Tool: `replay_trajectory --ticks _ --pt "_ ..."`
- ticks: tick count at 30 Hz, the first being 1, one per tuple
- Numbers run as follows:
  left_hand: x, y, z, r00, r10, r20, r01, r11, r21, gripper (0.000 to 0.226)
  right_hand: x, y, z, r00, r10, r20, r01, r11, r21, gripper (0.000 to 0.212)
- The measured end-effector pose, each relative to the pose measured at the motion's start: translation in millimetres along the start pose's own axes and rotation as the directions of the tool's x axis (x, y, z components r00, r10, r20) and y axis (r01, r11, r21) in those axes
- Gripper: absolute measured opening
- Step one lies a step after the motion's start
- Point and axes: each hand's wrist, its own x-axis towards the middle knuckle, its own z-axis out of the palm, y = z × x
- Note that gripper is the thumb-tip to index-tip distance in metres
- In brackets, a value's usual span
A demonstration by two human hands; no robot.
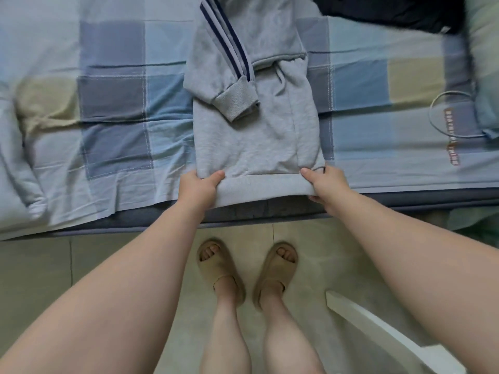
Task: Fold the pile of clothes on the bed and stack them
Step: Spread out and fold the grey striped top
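Observation:
A grey sweatshirt (259, 136) with navy stripes down its sleeve lies lengthwise on the bed, sleeves folded in over the body. Its ribbed hem hangs at the bed's near edge. My left hand (198, 188) grips the hem's left corner, thumb on top. My right hand (325, 184) grips the hem's right corner the same way. A dark navy garment (391, 12) lies bunched at the far right of the bed.
The bed carries a blue, grey and cream checked sheet (113, 103). A white cable (453, 114) loops near a pillow (486, 63) at the right. A white furniture edge (383, 330) juts over the tiled floor by my feet.

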Motion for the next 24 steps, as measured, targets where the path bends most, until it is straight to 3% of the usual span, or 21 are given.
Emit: replay_trajectory --ticks 5,11,17,21,24 --pt "-82 18 -48 0.994 -0.091 0.061 0.088 0.995 0.045 0.048 -101 -16 -19 0.998 0.063 -0.019 -0.062 0.997 0.039 0.011" --pt "-188 -5 -98 0.939 -0.325 0.118 0.312 0.943 0.112 0.064 -220 4 -45 0.982 0.189 -0.006 -0.189 0.981 0.049 0.021" --pt "-255 -22 -118 0.885 -0.443 0.140 0.438 0.896 0.067 0.029 -283 34 -66 0.956 0.293 0.013 -0.293 0.951 0.097 0.033" --pt "-260 -7 -123 0.871 -0.462 0.166 0.482 0.869 -0.113 0.027 -292 15 -73 0.961 0.273 0.041 -0.276 0.952 0.135 0.028" --pt "-244 22 -121 0.880 -0.435 0.190 0.470 0.856 -0.217 0.012 -281 -19 -70 0.968 0.246 0.057 -0.252 0.951 0.179 0.026"
